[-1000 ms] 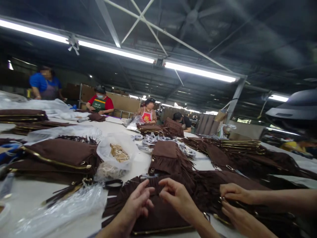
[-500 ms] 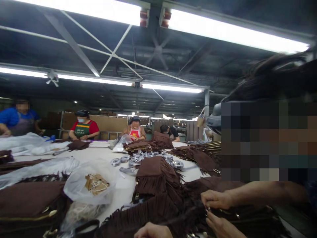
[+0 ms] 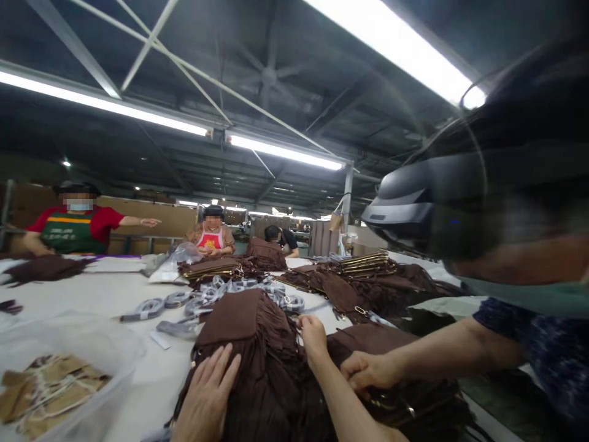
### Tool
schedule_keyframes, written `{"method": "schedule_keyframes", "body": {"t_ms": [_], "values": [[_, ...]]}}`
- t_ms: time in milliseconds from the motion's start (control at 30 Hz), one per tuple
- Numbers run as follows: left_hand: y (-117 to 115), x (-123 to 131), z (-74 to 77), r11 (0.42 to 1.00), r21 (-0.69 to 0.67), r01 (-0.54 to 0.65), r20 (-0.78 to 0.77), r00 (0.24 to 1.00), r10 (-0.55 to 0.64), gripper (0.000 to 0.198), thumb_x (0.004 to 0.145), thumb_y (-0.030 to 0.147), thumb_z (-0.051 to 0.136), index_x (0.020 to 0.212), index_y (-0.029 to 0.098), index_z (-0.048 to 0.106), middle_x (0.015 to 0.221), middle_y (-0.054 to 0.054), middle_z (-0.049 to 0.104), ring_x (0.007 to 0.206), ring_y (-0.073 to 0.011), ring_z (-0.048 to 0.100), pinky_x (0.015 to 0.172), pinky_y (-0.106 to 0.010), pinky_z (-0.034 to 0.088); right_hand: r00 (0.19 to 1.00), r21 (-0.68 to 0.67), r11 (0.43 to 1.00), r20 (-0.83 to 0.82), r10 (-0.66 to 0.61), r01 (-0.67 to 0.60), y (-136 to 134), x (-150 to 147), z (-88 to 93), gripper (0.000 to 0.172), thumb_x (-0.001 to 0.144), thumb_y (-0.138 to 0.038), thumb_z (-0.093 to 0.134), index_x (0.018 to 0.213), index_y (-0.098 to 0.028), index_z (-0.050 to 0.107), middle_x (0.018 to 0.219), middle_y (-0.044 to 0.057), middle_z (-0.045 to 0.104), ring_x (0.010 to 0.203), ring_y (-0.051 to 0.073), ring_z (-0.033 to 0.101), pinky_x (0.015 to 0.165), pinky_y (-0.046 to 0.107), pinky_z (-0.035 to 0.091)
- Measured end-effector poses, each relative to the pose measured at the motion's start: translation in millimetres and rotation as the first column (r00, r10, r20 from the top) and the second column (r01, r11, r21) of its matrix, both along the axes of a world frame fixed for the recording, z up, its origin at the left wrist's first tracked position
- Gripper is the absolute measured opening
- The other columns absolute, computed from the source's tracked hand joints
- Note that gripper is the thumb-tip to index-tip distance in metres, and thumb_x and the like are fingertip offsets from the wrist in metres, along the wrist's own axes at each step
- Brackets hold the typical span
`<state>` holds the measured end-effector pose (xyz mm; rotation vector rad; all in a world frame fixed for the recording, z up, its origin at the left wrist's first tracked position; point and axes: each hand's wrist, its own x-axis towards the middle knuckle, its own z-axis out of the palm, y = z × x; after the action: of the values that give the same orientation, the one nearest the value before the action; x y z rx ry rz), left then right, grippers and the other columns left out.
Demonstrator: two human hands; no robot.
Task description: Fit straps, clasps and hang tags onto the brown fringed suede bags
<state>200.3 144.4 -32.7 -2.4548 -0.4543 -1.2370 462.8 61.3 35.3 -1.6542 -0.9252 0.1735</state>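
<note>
A dark brown fringed bag (image 3: 230, 316) lies on a pile of the same kind right in front of me. Flat on its near left part rests my left hand (image 3: 209, 387), fingers stretched out. My right hand (image 3: 313, 337) is at the far right side of that pile, beside the fringe (image 3: 276, 331), with its fingers curled together. What is between those fingertips is too small to make out. To the right, a co-worker's hand (image 3: 368, 370) bends over another brown bag (image 3: 375, 334) with metal fittings, close to my right forearm.
A clear plastic bag (image 3: 124, 368) of tan tags (image 3: 50, 390) stands at left. Wrapped grey straps (image 3: 216, 298) and more brown bags (image 3: 368, 294) lie beyond on the white table (image 3: 115, 294). A co-worker in a head-mounted device (image 3: 400, 196) leans in close at right; others sit across.
My view has swung right. My left hand has come onto the brown bag, and my right hand has left the co-worker's hand and reached forward. A co-worker across now stretches out an arm.
</note>
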Motion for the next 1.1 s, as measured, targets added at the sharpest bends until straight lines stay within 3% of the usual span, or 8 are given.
{"method": "schedule_keyframes", "body": {"t_ms": [100,267,500,667,767,867,933,1100], "values": [[22.3,4.4,-37.4,0.993,0.115,-0.026,-0.024,0.999,0.029,0.067,0.068,0.001,0.043,0.129,0.024,0.058,0.130,-0.006,0.064,0.120,-0.0223,0.055,0.101,-0.033,0.042,0.972,-0.246,0.952,0.193,-0.136,0.182,40.8,43.7,-1.4,0.022,0.096,-0.034,0.058,0.111,-0.017,0.062,0.111,0.006,0.064,0.094,0.020,0.064,0.081,0.040,0.055],[40.5,22.9,-67.3,0.982,0.167,0.084,0.044,0.995,-0.093,0.058,0.072,0.010,0.045,0.126,0.027,0.058,0.123,-0.004,0.066,0.117,-0.0218,0.054,0.108,-0.033,0.034,0.902,-0.505,0.824,0.430,-0.018,0.257,97.3,99.1,-12.3,0.027,0.095,-0.031,0.061,0.118,-0.019,0.060,0.125,0.008,0.059,0.107,0.024,0.061,0.090,0.046,0.053],[28.2,24.6,-51.9,0.996,-0.046,0.078,-0.051,0.995,-0.080,0.061,0.071,0.012,0.047,0.130,0.024,0.055,0.131,-0.008,0.061,0.120,-0.0259,0.051,0.109,-0.041,0.034,0.870,-0.576,0.748,0.494,-0.003,0.329,98.2,108.5,-22.3,0.024,0.095,-0.032,0.060,0.115,-0.019,0.061,0.120,0.007,0.062,0.103,0.023,0.062,0.088,0.043,0.054],[12.8,5.9,-40.9,0.985,-0.167,0.034,-0.148,0.987,-0.059,0.062,0.070,0.001,0.046,0.126,0.023,0.059,0.131,-0.007,0.063,0.121,-0.0238,0.054,0.109,-0.039,0.037,0.871,-0.381,0.840,0.451,-0.195,0.386,47.5,52.9,-0.3,0.021,0.097,-0.035,0.057,0.109,-0.019,0.063,0.117,0.007,0.063,0.101,0.022,0.061,0.090,0.043,0.051],[-4.4,6.5,-17.2,0.934,-0.355,-0.035,-0.208,0.977,-0.042,0.055,0.072,-0.001,0.043,0.118,0.020,0.066,0.126,-0.010,0.065,0.121,-0.0252,0.056,0.109,-0.046,0.036,0.902,-0.209,0.934,0.385,-0.194,0.290,9.2,5.5,24.8,0.026,0.097,-0.040,0.052,0.100,-0.018,0.065,0.108,0.006,0.065,0.097,0.021,0.061,0.087,0.039,0.049],[-33.5,-0.5,27.0,0.775,-0.632,0.003,-0.069,0.996,-0.061,0.044,0.080,0.006,0.039,0.111,0.018,0.067,0.119,-0.010,0.068,0.116,-0.0234,0.059,0.107,-0.045,0.039,0.951,-0.093,0.992,0.306,-0.052,0.084,-30.2,-51.0,38.4,0.041,0.093,-0.055,0.046,0.091,-0.020,0.067,0.083,0.003,0.066,0.080,0.021,0.062,0.068,0.029,0.049],[-55.9,-14.8,59.5,0.609,-0.771,0.186,0.174,0.982,-0.079,0.043,0.084,0.015,0.038,0.119,0.014,0.063,0.124,-0.012,0.065,0.118,-0.0219,0.057,0.107,-0.040,0.040,0.964,-0.062,0.996,0.251,0.083,-0.069,-58.0,-91.3,36.6,0.051,0.087,-0.065,0.046,0.087,-0.019,0.068,0.065,0.000,0.060,0.062,0.019,0.057,0.054,0.026,0.044],[-102.5,-67.4,96.7,0.148,-0.770,0.621,0.621,0.782,-0.053,0.051,0.083,0.043,0.054,0.122,0.011,0.062,0.129,-0.015,0.063,0.123,-0.0287,0.054,0.107,-0.041,0.039,0.869,-0.089,0.866,0.020,0.495,-0.492,-123.4,-179.5,11.7,0.057,0.080,-0.073,0.050,0.082,-0.018,0.067,0.047,-0.008,0.035,0.040,0.010,0.029,0.040,0.022,0.025]]}}
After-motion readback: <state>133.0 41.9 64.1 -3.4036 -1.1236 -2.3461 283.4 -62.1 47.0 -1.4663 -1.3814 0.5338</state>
